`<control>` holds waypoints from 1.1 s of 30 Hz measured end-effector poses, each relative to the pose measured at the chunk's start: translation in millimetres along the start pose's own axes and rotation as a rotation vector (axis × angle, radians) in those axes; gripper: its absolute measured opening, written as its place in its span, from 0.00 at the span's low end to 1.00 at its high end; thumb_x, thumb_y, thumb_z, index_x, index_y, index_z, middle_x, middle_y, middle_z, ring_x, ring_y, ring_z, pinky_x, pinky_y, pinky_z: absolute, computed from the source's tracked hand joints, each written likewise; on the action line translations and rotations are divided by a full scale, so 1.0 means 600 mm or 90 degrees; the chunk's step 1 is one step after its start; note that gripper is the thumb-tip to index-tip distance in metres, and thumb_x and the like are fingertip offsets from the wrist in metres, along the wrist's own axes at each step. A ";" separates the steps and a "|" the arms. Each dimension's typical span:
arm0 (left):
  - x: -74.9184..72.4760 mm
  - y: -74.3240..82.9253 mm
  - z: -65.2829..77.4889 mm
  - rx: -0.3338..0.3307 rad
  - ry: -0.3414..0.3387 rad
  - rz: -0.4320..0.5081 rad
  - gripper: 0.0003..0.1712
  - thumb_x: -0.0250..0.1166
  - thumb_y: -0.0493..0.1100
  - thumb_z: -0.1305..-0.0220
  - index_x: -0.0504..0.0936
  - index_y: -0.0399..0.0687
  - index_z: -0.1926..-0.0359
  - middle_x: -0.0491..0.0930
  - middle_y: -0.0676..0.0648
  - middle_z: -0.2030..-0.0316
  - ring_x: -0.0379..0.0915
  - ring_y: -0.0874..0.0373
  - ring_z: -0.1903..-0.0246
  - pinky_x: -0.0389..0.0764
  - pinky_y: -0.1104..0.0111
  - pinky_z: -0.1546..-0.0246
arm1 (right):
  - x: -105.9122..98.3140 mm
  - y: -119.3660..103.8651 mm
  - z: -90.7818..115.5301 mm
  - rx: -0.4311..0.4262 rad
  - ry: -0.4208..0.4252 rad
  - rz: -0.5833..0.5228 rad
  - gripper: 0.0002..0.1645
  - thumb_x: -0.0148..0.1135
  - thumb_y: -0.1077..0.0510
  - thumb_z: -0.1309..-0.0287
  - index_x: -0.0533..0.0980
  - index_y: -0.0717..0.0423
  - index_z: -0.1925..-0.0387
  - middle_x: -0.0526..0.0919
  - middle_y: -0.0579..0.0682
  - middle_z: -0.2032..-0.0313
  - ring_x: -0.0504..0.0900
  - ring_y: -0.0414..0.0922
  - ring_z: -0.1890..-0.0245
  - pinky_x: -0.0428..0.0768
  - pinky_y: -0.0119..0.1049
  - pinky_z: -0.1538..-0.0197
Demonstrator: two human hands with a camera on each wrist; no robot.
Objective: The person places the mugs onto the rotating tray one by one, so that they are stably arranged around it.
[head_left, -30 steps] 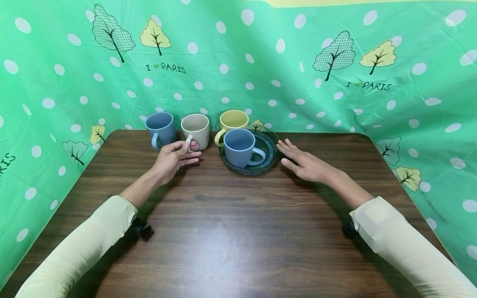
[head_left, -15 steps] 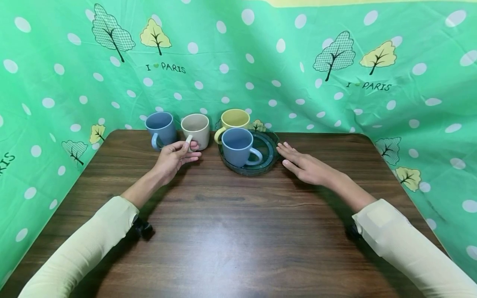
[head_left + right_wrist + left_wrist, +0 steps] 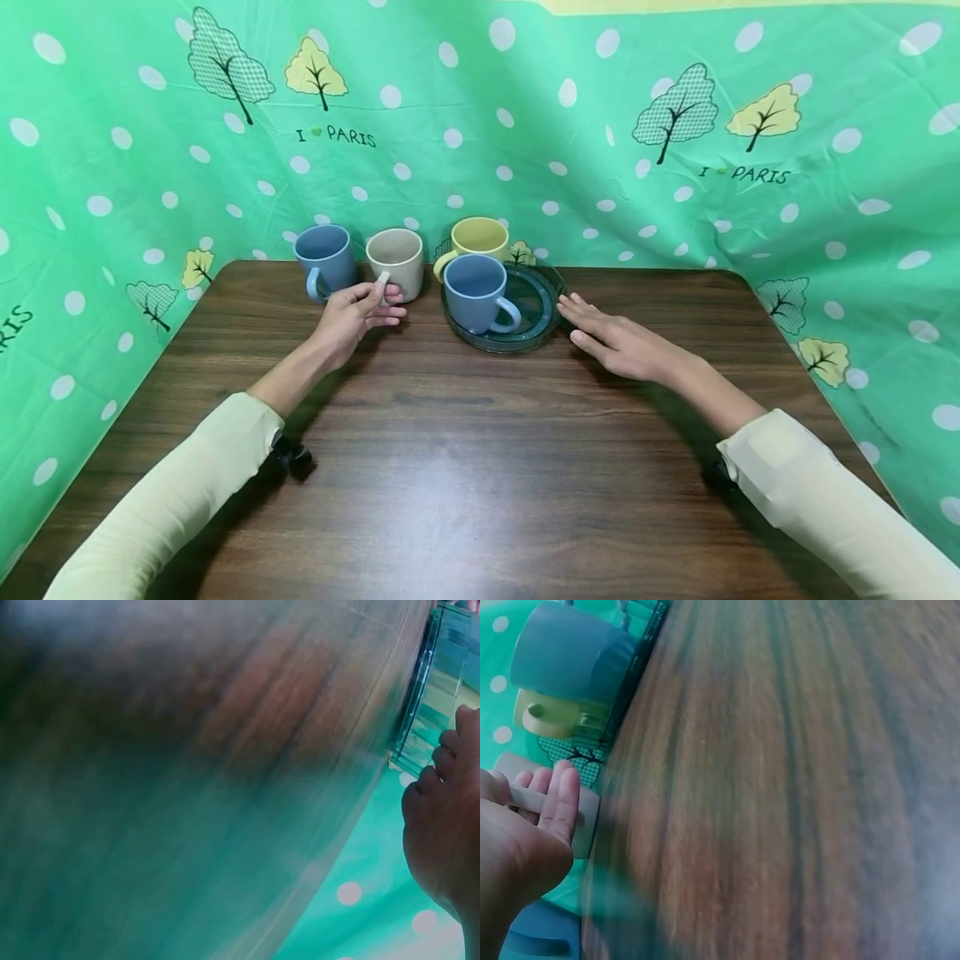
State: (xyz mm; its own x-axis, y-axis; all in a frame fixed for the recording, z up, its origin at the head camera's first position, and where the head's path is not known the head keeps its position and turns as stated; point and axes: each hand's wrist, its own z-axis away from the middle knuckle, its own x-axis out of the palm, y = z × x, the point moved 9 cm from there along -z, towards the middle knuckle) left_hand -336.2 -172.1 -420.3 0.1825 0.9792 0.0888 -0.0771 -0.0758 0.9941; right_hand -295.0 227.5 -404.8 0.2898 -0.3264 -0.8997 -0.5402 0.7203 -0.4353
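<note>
Head view: off-white mug [image 3: 395,262] is held at its handle by the left hand [image 3: 345,327]. Handle is pinched between thumb and fingers [image 3: 390,312], tips reaching past it. Mug is upright, apparently supported by the bench [image 3: 480,483]; handle is faced to the hand, so a light side grip is probably enough. Right hand [image 3: 630,343] is laid flat at the right rim of the dark glass dish [image 3: 538,327], fingers [image 3: 588,320] straight and pressed together, thumb slightly apart. Nothing is gripped there; likely used as a side stop or push face, since a wide rim isn't easily grasped. Blue mug [image 3: 474,293] is seated upright on the dish's left part, handle turned right; its weight is presumably carried by the dish. Yellow mug [image 3: 480,235] is partly hidden behind it; whether it's borne by the dish can't be told. Second blue mug [image 3: 326,258] is stood left of the off-white one, untouched.

Left wrist view: the same pinch is shown, handle crossed by the fingers; mug body is mostly blocked by the hand.

Right wrist view: fingertips are seen just beside the glass wall; light touch or small gap can't be told. No object is seen in the grip.
</note>
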 end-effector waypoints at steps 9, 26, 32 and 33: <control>0.000 0.000 -0.001 -0.006 0.018 0.004 0.27 0.54 0.48 0.09 0.77 0.26 0.31 0.87 0.39 0.42 0.93 0.61 0.54 0.94 0.69 0.48 | 0.003 -0.008 0.001 -0.017 0.002 0.013 0.38 0.50 0.45 0.08 0.58 0.53 0.10 0.55 0.55 0.09 0.48 0.60 0.07 0.58 0.70 0.11; -0.004 -0.004 0.000 0.014 0.062 0.033 0.14 0.58 0.44 0.10 0.85 0.39 0.52 0.94 0.47 0.55 0.94 0.62 0.60 0.94 0.69 0.52 | 0.013 -0.022 0.017 -0.017 -0.009 0.011 0.39 0.50 0.42 0.08 0.56 0.49 0.09 0.53 0.53 0.08 0.48 0.59 0.07 0.59 0.71 0.12; -0.007 -0.004 -0.001 0.026 0.075 0.037 0.14 0.59 0.43 0.10 0.85 0.39 0.53 0.93 0.48 0.56 0.94 0.61 0.62 0.94 0.70 0.53 | 0.015 -0.030 0.018 -0.024 -0.010 0.011 0.39 0.51 0.42 0.09 0.57 0.49 0.09 0.53 0.52 0.08 0.48 0.60 0.07 0.58 0.72 0.12; -0.007 -0.004 -0.001 0.029 0.076 0.038 0.14 0.59 0.43 0.10 0.85 0.39 0.53 0.93 0.48 0.57 0.94 0.62 0.62 0.94 0.70 0.53 | 0.015 -0.031 0.019 -0.023 -0.011 0.011 0.39 0.51 0.42 0.09 0.57 0.49 0.09 0.53 0.51 0.08 0.48 0.59 0.07 0.58 0.71 0.11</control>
State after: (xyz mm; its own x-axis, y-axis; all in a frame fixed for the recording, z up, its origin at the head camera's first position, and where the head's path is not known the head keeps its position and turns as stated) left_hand -337.5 -175.6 -422.9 0.0600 0.9879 0.1428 -0.0392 -0.1406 0.9893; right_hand -273.6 218.2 -404.5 0.2934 -0.3042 -0.9063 -0.5731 0.7028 -0.4214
